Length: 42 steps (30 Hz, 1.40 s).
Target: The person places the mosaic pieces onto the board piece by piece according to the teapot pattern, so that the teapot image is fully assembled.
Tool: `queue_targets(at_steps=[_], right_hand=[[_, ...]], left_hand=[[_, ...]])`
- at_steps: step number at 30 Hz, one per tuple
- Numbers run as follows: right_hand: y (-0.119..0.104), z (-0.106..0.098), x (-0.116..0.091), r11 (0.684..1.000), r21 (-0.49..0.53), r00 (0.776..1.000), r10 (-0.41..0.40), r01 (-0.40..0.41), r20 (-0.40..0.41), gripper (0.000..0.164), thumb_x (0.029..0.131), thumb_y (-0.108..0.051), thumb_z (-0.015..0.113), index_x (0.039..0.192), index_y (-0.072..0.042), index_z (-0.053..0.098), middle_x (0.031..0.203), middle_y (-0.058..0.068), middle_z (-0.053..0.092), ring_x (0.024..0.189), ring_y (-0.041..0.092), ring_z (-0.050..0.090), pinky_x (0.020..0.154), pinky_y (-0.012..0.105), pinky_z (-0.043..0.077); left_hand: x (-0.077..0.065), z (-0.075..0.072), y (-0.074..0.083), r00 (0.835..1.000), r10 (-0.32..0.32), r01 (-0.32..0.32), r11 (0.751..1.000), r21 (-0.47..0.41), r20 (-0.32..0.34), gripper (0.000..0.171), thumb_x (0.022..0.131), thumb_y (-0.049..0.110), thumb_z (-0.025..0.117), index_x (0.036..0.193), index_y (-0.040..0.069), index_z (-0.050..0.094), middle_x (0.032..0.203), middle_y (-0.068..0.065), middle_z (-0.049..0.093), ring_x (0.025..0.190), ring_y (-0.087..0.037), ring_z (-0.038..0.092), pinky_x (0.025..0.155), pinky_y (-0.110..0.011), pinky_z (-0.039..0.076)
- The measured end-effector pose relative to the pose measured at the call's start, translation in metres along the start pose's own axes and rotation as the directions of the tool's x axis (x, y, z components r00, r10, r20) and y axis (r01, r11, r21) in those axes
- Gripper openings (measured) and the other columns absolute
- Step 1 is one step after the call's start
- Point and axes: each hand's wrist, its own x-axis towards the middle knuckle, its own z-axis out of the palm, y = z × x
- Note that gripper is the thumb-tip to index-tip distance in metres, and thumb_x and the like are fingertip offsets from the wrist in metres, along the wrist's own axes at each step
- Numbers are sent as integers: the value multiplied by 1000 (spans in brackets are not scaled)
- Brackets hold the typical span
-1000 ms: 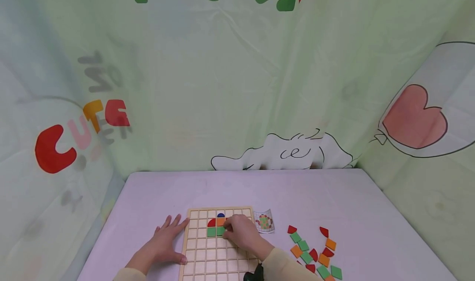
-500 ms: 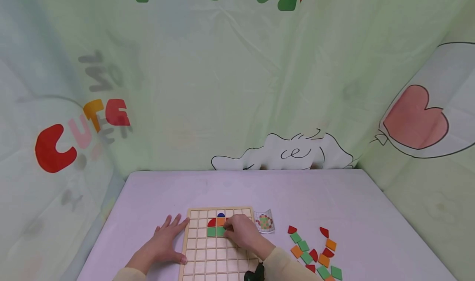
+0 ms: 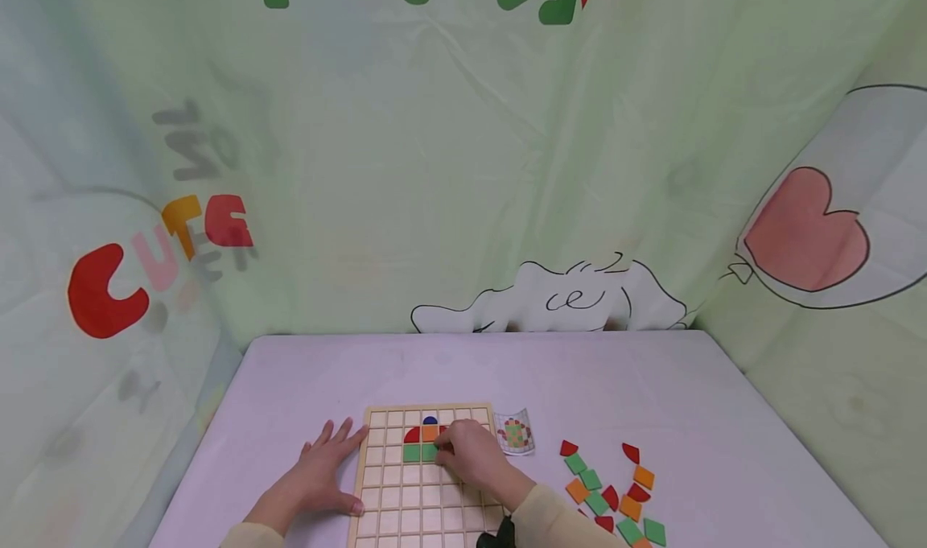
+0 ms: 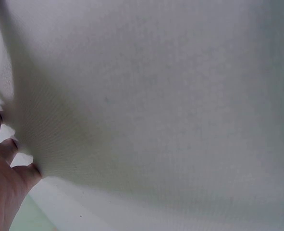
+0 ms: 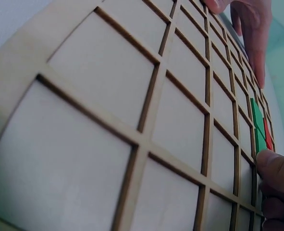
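Observation:
A wooden grid board [image 3: 391,497] lies on the table, and in its upper cells sit a blue half-round piece [image 3: 430,420], an orange square [image 3: 430,433], a red quarter-round piece [image 3: 413,434] and green square tiles [image 3: 411,453]. The left hand [image 3: 323,469] is spread along the board's left edge, index finger and thumb touching the frame. Over the upper right cells, the right hand [image 3: 474,455] has thumb and fingers pinched at a green tile in the row below the orange square. The right wrist view has its thumb [image 5: 276,168] right at a green tile's edge; its curled fingers hide nearby cells.
A small paper card [image 3: 514,433] with a coloured pattern lies against the board's upper right edge. Farther right, loose green, orange and red pieces [image 3: 592,480] are scattered on the pale tablecloth [image 3: 311,371]. Printed curtains [image 3: 463,170] surround the table's back and sides.

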Motion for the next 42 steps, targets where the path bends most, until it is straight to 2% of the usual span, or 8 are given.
queue_targets(at_steps=[10, 19, 24, 27, 31, 37, 42], right_hand=[[16, -9, -10, 987, 157, 1000, 24, -27, 21, 17, 89, -9, 76, 105, -5, 80, 96, 4, 76, 81, 7, 64, 68, 22, 53], [39, -38, -32, 961, 264, 995, 66, -85, 80, 21, 91, -8, 75, 112, -4, 77, 106, 6, 75, 88, 11, 64, 79, 31, 60], [58, -54, -48, 961, 269, 998, 54, -58, 22, 22, 89, -6, 77, 111, -2, 77, 104, 7, 76, 88, 11, 67, 78, 26, 60], [72, -62, -58, 960, 271, 997, 76, -73, 2, 23, 89, -8, 78, 111, -2, 77, 103, 6, 76, 87, 9, 67, 76, 22, 58], [90, -74, -70, 959, 255, 991, 134, -127, -11, 23, 89, -10, 78, 111, -5, 77, 103, 3, 76, 86, 8, 65, 75, 19, 56], [113, -89, -90, 959, 223, 980, 193, -177, -55, 22, 88, -8, 78, 109, -4, 77, 105, 7, 77, 87, 12, 68, 75, 19, 58], [127, -95, -104, 933, 238, 957, 287, -270, -41, 23, 89, -9, 77, 112, -5, 76, 106, 5, 77, 90, 15, 69, 77, 24, 61]], left_hand=[[0, 0, -1, 1000, 5, -5, 1000, 2, 0, 120, 53, 38, 100, 155, 11, 43, 165, -24, 30, 154, -54, 13, 115, -80, 14], [0, 0, 0, 1000, -4, 4, 1000, 2, 8, 119, 54, 38, 99, 156, 12, 43, 166, -24, 30, 155, -53, 12, 115, -80, 14], [0, 0, 1, 1000, -11, 11, 1000, -2, 11, 119, 54, 37, 99, 156, 12, 43, 166, -24, 30, 155, -53, 12, 116, -79, 14], [-1, 0, 1, 1000, -9, 9, 1000, -4, 10, 118, 54, 36, 99, 156, 11, 43, 166, -24, 30, 155, -53, 12, 116, -79, 14], [-1, -1, 1, 1000, -6, 6, 1000, -4, 10, 119, 54, 37, 99, 156, 12, 43, 166, -24, 30, 155, -53, 12, 116, -79, 14], [-1, -1, 1, 1000, 3, -3, 1000, -3, 10, 119, 54, 38, 99, 156, 11, 43, 166, -25, 29, 154, -54, 12, 115, -80, 14], [-1, -1, 1, 1000, 5, -5, 1000, 3, 10, 119, 54, 38, 99, 156, 10, 43, 165, -25, 30, 154, -55, 13, 114, -81, 15]])
